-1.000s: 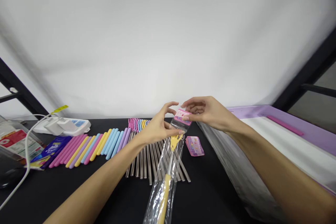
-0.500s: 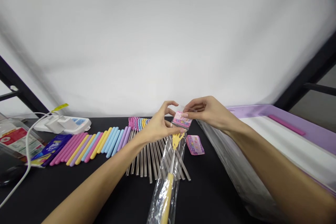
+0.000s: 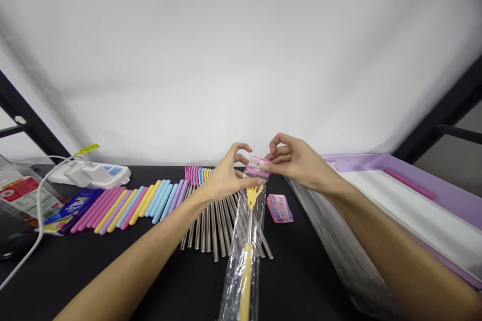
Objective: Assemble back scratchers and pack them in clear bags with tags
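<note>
A yellow back scratcher [image 3: 246,271] with a small hand-shaped head lies lengthwise inside a clear plastic bag [image 3: 230,281]. At the bag's top end is a pink printed card [image 3: 256,164]. My left hand [image 3: 229,175] grips the bag's top at the card's lower left, thumb in front just above the scratcher's head. From the right, my right hand [image 3: 295,160] pinches the card's edge between thumb and fingers. A small stack of similar pink cards [image 3: 279,208] lies on the black table to the right of the bag.
Several metal-rod scratchers with coloured heads [image 3: 214,230] lie behind the bag. Coloured handles [image 3: 139,205] are lined up leftward, beside a blue packet [image 3: 73,210], a white power strip [image 3: 113,175] and a cable [image 3: 39,210]. Clear bags [image 3: 327,230] and a lilac-rimmed bin [image 3: 371,161] stand right.
The card at the bag's top has tilted and sits slightly lower and further left. My right hand's fingers have shifted on its edge. The bag's lower end has swung slightly right.
</note>
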A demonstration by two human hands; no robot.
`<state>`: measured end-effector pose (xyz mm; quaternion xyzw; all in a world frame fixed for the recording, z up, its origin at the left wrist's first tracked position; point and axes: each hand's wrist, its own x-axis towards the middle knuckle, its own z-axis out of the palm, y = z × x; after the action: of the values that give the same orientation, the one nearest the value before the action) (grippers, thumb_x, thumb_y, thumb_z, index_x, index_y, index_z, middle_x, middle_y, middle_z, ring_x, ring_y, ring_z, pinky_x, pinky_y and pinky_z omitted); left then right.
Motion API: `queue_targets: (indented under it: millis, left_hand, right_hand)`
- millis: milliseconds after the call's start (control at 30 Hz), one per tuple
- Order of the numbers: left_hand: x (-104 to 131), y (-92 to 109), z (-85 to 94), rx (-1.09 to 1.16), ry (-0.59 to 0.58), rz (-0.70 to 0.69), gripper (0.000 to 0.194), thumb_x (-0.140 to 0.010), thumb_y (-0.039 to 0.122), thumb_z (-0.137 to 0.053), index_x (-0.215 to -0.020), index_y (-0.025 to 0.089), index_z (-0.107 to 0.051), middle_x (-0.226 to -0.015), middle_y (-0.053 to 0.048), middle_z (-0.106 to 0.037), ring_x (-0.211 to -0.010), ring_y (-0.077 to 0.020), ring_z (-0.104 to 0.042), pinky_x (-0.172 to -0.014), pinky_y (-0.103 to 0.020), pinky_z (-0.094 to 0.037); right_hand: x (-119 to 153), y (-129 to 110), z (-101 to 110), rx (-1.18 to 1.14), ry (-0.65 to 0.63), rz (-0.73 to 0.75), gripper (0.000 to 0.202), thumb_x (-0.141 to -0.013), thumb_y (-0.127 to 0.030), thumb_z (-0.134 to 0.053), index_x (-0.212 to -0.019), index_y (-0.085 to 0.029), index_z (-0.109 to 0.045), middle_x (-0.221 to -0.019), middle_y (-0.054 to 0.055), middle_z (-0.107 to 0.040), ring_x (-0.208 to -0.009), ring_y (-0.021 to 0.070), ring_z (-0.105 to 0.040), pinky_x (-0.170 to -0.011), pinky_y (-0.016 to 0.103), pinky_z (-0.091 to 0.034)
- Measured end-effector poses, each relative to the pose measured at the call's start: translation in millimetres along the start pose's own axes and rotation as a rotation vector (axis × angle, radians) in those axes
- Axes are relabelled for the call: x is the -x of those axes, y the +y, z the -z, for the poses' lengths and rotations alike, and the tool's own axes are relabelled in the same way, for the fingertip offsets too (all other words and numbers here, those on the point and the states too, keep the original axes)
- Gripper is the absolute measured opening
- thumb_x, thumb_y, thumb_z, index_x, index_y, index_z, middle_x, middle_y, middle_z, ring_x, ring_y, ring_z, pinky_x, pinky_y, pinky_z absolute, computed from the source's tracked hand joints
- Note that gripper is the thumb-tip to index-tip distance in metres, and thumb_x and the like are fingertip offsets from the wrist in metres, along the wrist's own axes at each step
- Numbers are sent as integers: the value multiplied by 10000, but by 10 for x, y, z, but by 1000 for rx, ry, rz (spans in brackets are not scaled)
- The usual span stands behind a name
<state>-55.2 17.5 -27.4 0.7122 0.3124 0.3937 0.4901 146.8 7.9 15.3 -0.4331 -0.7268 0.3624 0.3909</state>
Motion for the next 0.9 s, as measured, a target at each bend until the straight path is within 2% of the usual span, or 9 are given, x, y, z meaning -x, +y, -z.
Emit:
queue_targets:
  millis: [167,267,333,400,467,600,700,800,900]
  left_hand:
    - [-24,48,37,3,107,-56,642,-691,302,-782,-1173,281,-359,-1052,-18,-517,-612,-105,-654,-521,-202,-451]
    - [-58,76,50,4,337,-111,598,-712,296,-755,-1164,281,-363,-1037,-5,-490,-639,-123,-674,-524,-208,-486]
    - [-94,93,27,-15,513,-141,528,-743,291,-726,-1140,272,-379,-1024,2,-484,-644,-119,-674,-538,-216,-508]
    - [-149,111,-30,-38,632,-163,476,-760,284,-711,-1113,260,-394,-1012,7,-484,-629,-99,-660,-551,-217,-517]
    - [-232,135,-124,-49,657,-172,455,-779,306,-701,-1111,254,-395,-1014,3,-484,-623,-81,-640,-576,-229,-528]
    - [-438,177,-429,-23,550,-169,421,-867,409,-602,-1172,252,-358,-1104,-46,-456,-756,-111,-638,-682,-302,-560]
    - [-536,164,-734,-121,422,-204,443,-883,328,-570,-1250,258,-331,-1160,-73,-427,-902,-151,-610,-762,-336,-553]
    - [-563,119,-1041,-325,209,-315,387,-864,216,-547,-1228,250,-418,-1159,-63,-441,-973,-162,-563,-861,-356,-519]
    - [-574,90,-1293,-548,-17,-388,189,-879,199,-501,-1061,224,-548,-1109,-47,-486,-987,-181,-546,-923,-379,-480]
  right_hand:
    - [79,-125,25,161,17,-123,316,-773,-420,-699,-845,-209,-474,-912,83,-712,-854,223,-682,-750,361,-542]
    - [187,-231,16,70,-158,-272,329,-800,-460,-672,-844,-210,-461,-850,66,-708,-827,209,-673,-720,338,-529]
    - [251,-276,20,26,-234,-292,334,-785,-438,-696,-848,-216,-455,-794,35,-699,-777,192,-664,-684,309,-505]
    - [298,-301,66,49,-225,-276,312,-779,-405,-707,-860,-219,-469,-749,12,-694,-725,175,-647,-668,292,-475]
    - [333,-308,177,95,-181,-266,274,-776,-376,-707,-873,-218,-505,-747,10,-703,-712,165,-631,-676,286,-454]
    - [434,-243,604,188,-69,-265,243,-757,-351,-714,-886,-205,-569,-725,15,-705,-682,151,-594,-638,264,-420]
    - [566,-80,1047,268,116,-326,267,-755,-366,-712,-920,-197,-588,-733,31,-708,-653,145,-575,-593,257,-407]
    - [730,156,1455,314,269,-430,280,-732,-336,-728,-937,-199,-594,-785,36,-714,-683,144,-591,-598,247,-434]
    - [891,410,1679,304,348,-546,247,-736,-260,-708,-937,-187,-585,-769,36,-691,-691,142,-608,-582,232,-465]
